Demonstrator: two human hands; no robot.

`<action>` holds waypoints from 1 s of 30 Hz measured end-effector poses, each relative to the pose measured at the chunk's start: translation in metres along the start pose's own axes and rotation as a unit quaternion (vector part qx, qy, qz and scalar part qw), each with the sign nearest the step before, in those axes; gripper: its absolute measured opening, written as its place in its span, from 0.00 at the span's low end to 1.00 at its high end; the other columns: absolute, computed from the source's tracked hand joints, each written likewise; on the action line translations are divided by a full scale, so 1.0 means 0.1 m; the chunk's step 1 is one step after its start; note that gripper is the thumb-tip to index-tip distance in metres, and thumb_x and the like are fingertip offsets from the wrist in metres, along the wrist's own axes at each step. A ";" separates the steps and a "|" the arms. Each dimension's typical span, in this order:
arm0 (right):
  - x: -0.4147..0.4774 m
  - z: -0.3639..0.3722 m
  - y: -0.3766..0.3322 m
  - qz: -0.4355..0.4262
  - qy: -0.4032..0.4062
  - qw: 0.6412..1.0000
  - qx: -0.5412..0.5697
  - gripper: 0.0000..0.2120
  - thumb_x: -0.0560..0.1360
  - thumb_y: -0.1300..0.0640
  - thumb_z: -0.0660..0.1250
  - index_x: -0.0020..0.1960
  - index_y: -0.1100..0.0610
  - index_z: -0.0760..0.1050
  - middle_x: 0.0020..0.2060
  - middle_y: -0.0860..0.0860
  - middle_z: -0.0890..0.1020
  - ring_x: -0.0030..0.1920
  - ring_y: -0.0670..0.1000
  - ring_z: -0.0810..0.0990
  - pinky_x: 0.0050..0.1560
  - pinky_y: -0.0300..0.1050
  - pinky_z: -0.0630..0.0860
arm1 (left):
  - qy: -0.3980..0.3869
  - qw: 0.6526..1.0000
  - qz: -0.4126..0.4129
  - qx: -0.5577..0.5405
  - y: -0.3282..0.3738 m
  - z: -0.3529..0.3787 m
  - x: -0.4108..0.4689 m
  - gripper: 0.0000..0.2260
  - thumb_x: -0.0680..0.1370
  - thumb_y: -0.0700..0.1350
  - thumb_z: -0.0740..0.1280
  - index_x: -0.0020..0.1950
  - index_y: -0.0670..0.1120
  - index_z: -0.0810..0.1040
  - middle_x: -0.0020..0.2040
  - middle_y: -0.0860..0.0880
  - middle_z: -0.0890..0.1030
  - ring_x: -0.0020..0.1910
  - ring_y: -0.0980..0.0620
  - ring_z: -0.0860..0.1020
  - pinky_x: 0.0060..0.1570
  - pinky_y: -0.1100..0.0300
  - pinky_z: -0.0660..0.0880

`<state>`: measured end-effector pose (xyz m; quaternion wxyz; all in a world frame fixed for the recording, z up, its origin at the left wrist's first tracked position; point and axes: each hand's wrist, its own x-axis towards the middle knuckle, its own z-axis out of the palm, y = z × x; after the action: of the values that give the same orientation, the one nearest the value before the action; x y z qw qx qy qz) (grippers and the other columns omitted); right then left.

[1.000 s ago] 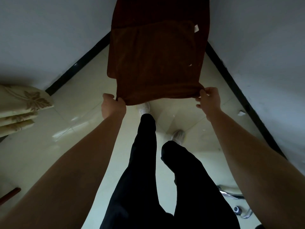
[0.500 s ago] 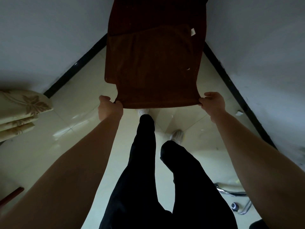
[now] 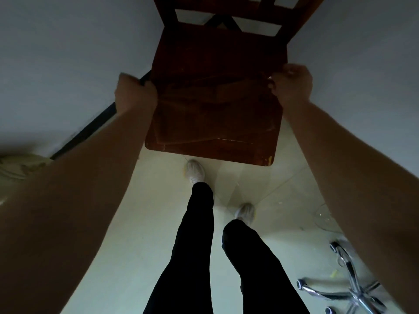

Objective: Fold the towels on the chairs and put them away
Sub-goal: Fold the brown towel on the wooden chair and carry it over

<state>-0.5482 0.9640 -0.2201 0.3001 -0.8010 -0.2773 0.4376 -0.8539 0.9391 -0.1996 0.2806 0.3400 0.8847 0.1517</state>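
A person's left hand (image 3: pixel 136 94) and right hand (image 3: pixel 290 85), fingers curled and knuckles up, each grip one end of a dark brown towel (image 3: pixel 210 91) stretched between them over the seat of a wooden chair (image 3: pixel 210 146). The cloth nearly matches the seat in the dim light, so it is unclear whether it rests on the wood or hangs just above. It looks soft, light and limp, and it creases between the fists. It probably handles best by its corners and edges, kept taut so the folds line up. Beyond the hands rises the slatted chair back (image 3: pixel 278 10), set into a corner of two pale walls. Below the right forearm stands a chrome castor base (image 3: pixel 347 288), and a patterned cushion (image 3: pixel 20 166) lies outside the left arm. Neither blocks the fold.
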 end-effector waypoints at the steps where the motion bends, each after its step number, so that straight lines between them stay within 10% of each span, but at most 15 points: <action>1: 0.07 0.08 -0.05 0.004 -0.009 1.000 0.022 0.17 0.75 0.57 0.69 0.62 0.54 0.72 0.44 0.47 0.81 0.42 0.47 0.84 0.45 0.43 0.82 | 0.006 1.000 0.007 -0.008 0.05 0.02 0.10 0.16 0.78 0.52 0.63 0.61 0.45 0.71 0.52 0.51 0.75 0.50 0.52 0.77 0.46 0.58 0.73; 6: 0.12 0.17 -0.01 -0.053 -0.060 0.983 -0.167 0.25 0.74 0.48 0.66 0.69 0.52 0.71 0.58 0.51 0.81 0.56 0.50 0.80 0.59 0.45 0.77 | -0.023 0.991 0.092 0.093 -0.03 0.13 0.23 0.17 0.79 0.54 0.60 0.62 0.44 0.71 0.58 0.45 0.77 0.55 0.46 0.77 0.49 0.54 0.73; 13: 0.26 0.29 0.02 -0.303 -0.101 0.824 -0.468 0.25 0.79 0.61 0.58 0.75 0.55 0.63 0.71 0.60 0.67 0.69 0.63 0.66 0.68 0.61 0.67 | -0.096 0.866 0.324 0.370 -0.21 0.36 0.50 0.23 0.76 0.40 0.64 0.71 0.42 0.65 0.66 0.37 0.70 0.63 0.36 0.69 0.59 0.40 0.70; 19: 0.54 0.53 -0.06 -0.369 -0.146 0.739 -0.544 0.19 0.81 0.58 0.56 0.71 0.58 0.70 0.63 0.63 0.75 0.65 0.64 0.71 0.68 0.59 0.63 | -0.091 0.849 0.355 0.380 -0.21 0.45 0.70 0.21 0.76 0.37 0.64 0.69 0.41 0.68 0.63 0.37 0.74 0.63 0.36 0.70 0.59 0.43 0.70; 25: 0.58 0.60 -0.04 -0.379 -0.087 0.757 -0.525 0.17 0.81 0.58 0.56 0.67 0.61 0.73 0.58 0.65 0.76 0.57 0.66 0.75 0.56 0.60 0.74 | -0.050 0.849 0.351 0.392 -0.31 0.33 0.74 0.18 0.75 0.38 0.63 0.64 0.37 0.71 0.56 0.35 0.75 0.55 0.35 0.72 0.53 0.43 0.71; 30: 0.35 0.60 0.18 -0.259 0.024 0.850 -0.458 0.25 0.82 0.44 0.53 0.75 0.56 0.63 0.67 0.60 0.70 0.65 0.60 0.71 0.62 0.55 0.70 | -0.010 0.879 0.362 0.310 -0.45 0.39 0.56 0.23 0.80 0.48 0.57 0.73 0.41 0.64 0.72 0.36 0.65 0.72 0.36 0.62 0.67 0.41 0.63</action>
<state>-0.5801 0.9911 -0.2782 0.0085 -0.7569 -0.6366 0.1475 -0.8880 0.9483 -0.2728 0.0957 0.7078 0.6986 -0.0424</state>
